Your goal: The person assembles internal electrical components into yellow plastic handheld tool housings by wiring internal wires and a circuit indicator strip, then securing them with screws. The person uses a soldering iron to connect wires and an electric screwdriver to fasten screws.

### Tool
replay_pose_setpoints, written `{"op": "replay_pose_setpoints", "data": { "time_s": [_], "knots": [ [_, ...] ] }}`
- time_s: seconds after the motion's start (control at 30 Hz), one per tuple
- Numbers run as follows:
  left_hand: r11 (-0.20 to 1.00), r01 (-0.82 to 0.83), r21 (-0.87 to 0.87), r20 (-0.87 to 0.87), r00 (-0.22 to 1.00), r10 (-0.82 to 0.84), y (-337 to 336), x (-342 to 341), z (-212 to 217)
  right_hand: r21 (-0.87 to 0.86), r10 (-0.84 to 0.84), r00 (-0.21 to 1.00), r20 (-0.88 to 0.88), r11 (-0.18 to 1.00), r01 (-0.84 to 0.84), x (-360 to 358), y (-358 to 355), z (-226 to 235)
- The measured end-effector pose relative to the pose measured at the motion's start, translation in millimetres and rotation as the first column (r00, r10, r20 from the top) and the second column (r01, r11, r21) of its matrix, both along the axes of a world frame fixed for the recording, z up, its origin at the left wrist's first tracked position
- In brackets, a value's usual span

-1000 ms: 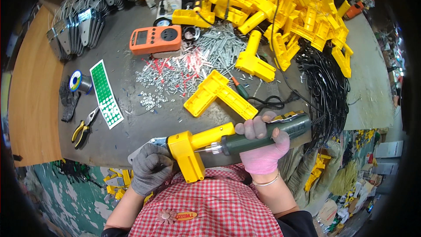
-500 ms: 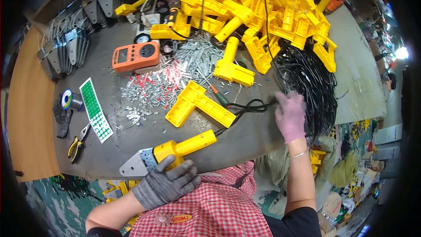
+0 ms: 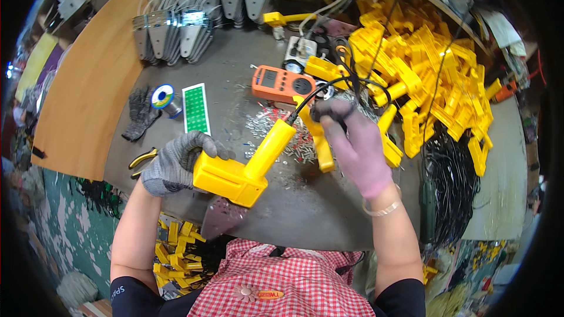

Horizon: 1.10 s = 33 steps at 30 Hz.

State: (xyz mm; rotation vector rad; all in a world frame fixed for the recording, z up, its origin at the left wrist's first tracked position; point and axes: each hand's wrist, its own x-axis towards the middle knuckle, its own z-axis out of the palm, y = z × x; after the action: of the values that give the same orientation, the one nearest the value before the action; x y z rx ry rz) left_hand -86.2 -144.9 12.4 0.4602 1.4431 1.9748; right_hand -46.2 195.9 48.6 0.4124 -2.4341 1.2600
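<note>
My left hand [image 3: 170, 167], in a grey knit glove, grips the yellow plastic body of a pipe welding iron [image 3: 235, 179]. Its handle points up and away to the right, and its triangular metal plate [image 3: 222, 218] hangs below, toward me. From the handle's end a black cable [image 3: 305, 101] loops up to my right hand [image 3: 361, 155], gloved in pink, whose fingers are closed around a dark bunch of it. Behind that hand lies a yellow housing half [image 3: 321, 144], partly covered, beside scattered screws and small red and white parts [image 3: 302, 151].
An orange meter [image 3: 282, 85] sits beyond the screws. Yellow housings [image 3: 423, 64] and black cables [image 3: 449, 188] are heaped at right. Metal plates [image 3: 170, 35] stand far left, near a solder spool [image 3: 166, 103], green sticker sheet [image 3: 196, 108], spare glove [image 3: 141, 114] and pliers [image 3: 143, 161].
The pipe welding iron has been lifted off the table edge and turned, its plate now toward me. My right hand has moved left from the cable heap and gathered the cable. The view has shifted left.
</note>
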Motion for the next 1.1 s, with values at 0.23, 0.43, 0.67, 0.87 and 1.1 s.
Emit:
{"op": "replay_pose_setpoints", "data": {
  "time_s": [0.23,0.43,0.67,0.87,1.1],
  "knots": [
    [0.933,-0.149,-0.328,-0.132,0.985,0.111,-34.9,7.7,-31.2,0.360,-0.280,0.955,-0.098,0.885,0.296,-113.1,-13.0,-53.9],
    [0.699,-0.579,-0.420,-0.712,0.688,0.142,-70.3,-9.2,-100.0,0.333,-0.306,0.952,-0.019,0.896,0.294,-128.6,-23.2,-45.3],
    [-0.083,-0.536,-0.840,-0.518,0.838,-0.171,-17.9,-57.8,-36.5,0.296,-0.271,0.935,0.231,0.935,0.198,-127.2,-12.9,-39.7],
    [0.072,-0.469,-0.880,-0.474,0.875,-0.102,-19.5,-69.8,-58.3,0.376,-0.250,0.964,0.085,0.904,0.201,-111.8,-14.1,-47.3],
    [0.754,-0.546,-0.366,-0.185,0.836,0.516,-8.1,-34.7,-53.5,0.091,0.012,0.999,0.041,0.996,-0.016,-74.1,-102.5,-38.8]
  ]
}}
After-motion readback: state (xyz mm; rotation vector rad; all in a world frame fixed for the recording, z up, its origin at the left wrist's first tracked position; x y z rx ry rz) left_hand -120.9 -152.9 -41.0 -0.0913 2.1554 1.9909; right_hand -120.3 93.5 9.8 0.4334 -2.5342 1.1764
